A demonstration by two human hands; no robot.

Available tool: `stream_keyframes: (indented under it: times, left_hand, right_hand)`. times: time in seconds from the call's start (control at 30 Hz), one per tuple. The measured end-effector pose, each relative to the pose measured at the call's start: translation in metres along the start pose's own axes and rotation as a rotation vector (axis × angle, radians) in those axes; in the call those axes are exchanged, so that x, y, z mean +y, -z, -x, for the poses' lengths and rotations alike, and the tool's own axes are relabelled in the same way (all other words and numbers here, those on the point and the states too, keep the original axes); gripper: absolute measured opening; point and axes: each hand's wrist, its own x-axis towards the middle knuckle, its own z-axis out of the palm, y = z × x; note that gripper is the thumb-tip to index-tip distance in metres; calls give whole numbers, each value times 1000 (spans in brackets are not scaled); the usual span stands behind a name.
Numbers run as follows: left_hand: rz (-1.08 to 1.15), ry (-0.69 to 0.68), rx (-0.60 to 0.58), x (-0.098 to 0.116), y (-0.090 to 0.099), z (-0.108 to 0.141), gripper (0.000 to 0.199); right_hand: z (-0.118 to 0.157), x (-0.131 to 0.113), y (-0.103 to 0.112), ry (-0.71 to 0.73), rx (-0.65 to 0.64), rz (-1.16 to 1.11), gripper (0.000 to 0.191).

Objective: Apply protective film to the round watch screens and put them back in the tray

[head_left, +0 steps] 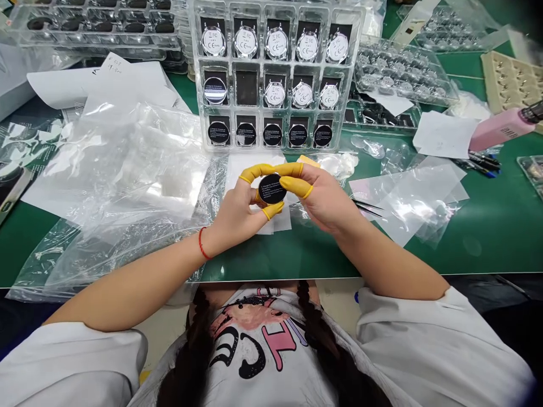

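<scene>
A round black watch face [271, 189] with small white print is held up over the table's near middle. My left hand [246, 203] grips its left side and lower edge, with yellow finger cots on the fingers. From the right, my right hand [316, 192], also in yellow finger cots, pinches its right edge. Just beyond both hands a clear plastic tray [356, 73] holds watch cases with printed backs in its upper rows and black faces in the front row. One compartment [246, 88] in the middle row shows only a black lining.
Clear plastic bags [169, 164] and paper cover the left side. Black tweezers [368, 208] lie right of my right hand. Farther right are a pink bottle [500, 131], pens [479, 163] and a beige tray [511, 85]. More trays [403, 70] stand behind.
</scene>
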Motion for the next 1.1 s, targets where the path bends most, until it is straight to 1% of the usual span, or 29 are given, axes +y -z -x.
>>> stream_keyframes:
  times: [0.1,0.23,0.33,0.47,0.63,0.73,0.93,1.1]
  left_hand:
    - [-34,-18,4,1,-1,3,55]
    - [-31,-50,7,-1,-4,5,57]
    - [-98,-102,18,-1,-5,6,52]
    - [-134,-160,33,0,-6,7,50]
    - [-155,-165,72,0,-6,7,50]
    - [-135,-173,58,-1,-6,7,51]
    - [-77,-106,3,-1,-7,7,52]
    - [107,0,-34,0,-8,6,55]
  right_hand:
    - [0,3,1,-82,-28,-90,22]
    - [0,3,-1,-99,1,-164,17]
    - [2,0,-4,-113,8,-206,14]
    - [3,0,-5,-114,14,-237,15]
    - [3,0,-6,-126,12,-231,19]
    - [2,1,-6,-134,5,-229,23]
    - [2,3,-5,-142,2,-232,27]
    - [-3,5,-5,-107,58,-197,33]
